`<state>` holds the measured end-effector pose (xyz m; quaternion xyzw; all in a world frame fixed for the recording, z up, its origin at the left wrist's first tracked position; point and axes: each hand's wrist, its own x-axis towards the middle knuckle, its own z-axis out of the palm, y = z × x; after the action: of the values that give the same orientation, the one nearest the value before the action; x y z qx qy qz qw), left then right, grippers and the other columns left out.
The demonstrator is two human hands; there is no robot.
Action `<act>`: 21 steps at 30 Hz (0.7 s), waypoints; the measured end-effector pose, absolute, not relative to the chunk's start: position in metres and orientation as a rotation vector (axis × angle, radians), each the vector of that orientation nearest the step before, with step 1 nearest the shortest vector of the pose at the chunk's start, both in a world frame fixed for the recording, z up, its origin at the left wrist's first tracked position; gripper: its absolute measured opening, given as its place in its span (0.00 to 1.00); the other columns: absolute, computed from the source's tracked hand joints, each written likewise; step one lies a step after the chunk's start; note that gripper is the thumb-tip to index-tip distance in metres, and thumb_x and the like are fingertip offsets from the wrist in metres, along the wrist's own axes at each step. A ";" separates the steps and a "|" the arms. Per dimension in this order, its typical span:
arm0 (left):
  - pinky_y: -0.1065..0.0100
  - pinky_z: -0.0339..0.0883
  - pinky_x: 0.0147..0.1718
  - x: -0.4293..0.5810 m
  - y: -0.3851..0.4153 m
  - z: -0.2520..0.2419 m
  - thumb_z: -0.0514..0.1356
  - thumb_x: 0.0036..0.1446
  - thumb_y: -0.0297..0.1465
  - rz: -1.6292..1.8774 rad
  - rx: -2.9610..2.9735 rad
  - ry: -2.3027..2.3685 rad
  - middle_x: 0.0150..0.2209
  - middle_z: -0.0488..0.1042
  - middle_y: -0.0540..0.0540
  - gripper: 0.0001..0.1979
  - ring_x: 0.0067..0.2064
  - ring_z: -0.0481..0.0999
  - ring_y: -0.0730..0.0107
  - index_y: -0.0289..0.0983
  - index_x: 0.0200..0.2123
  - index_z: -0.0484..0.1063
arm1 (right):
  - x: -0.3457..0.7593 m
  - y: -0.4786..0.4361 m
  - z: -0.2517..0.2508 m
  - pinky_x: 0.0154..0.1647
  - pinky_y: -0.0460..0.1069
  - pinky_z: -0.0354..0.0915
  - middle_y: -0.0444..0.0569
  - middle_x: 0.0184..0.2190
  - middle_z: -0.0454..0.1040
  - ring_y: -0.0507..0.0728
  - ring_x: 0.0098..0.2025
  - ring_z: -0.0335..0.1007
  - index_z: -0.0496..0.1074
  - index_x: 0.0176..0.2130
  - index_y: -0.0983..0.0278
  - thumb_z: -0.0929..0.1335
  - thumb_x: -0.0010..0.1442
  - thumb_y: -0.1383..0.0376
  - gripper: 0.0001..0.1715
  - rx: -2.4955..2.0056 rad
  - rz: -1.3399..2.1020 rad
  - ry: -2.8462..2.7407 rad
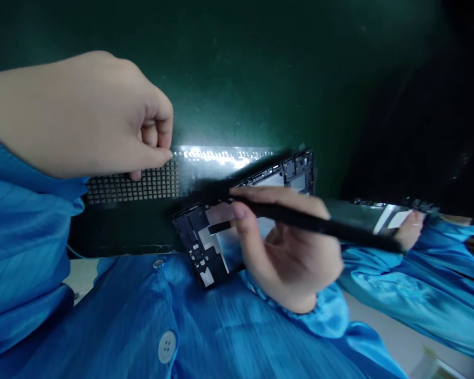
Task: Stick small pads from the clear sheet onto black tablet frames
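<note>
My right hand (288,252) grips a long black stylus-like tool (312,222) in a pen hold, with its tip end reaching over a black phone mid-frame (193,226). That frame lies tilted, with silver and white panels, and my fingers cover part of it. My left hand (146,126) is curled loosely, with nothing visible in it. Its fingertips sit just above a dark perforated grid panel (134,181), apart from the frame.
A dark green mat (229,79) fills the background, with a glare strip (217,157) above the grid. At the right, a blue sleeve (411,284) and a hand (411,230), possibly another person's, sit beside a second silvery frame (387,218). My buttoned blue smock (167,346) fills the bottom.
</note>
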<state>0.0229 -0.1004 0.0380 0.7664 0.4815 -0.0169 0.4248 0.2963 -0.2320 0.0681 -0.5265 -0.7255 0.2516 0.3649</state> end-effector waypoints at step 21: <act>0.28 0.69 0.71 0.039 -0.102 0.054 0.63 0.59 0.42 -0.203 1.981 1.326 0.23 0.71 0.58 0.17 0.54 0.87 0.49 0.33 0.34 0.81 | 0.278 -0.125 0.045 0.46 0.52 0.81 0.47 0.43 0.85 0.56 0.41 0.83 0.81 0.45 0.59 0.78 0.70 0.56 0.10 -1.054 1.289 -2.085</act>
<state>0.0390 -0.1017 0.0543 0.7707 0.5159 -0.0790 0.3657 0.2781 -0.1251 0.0447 -0.3838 -0.7596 0.4698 0.2345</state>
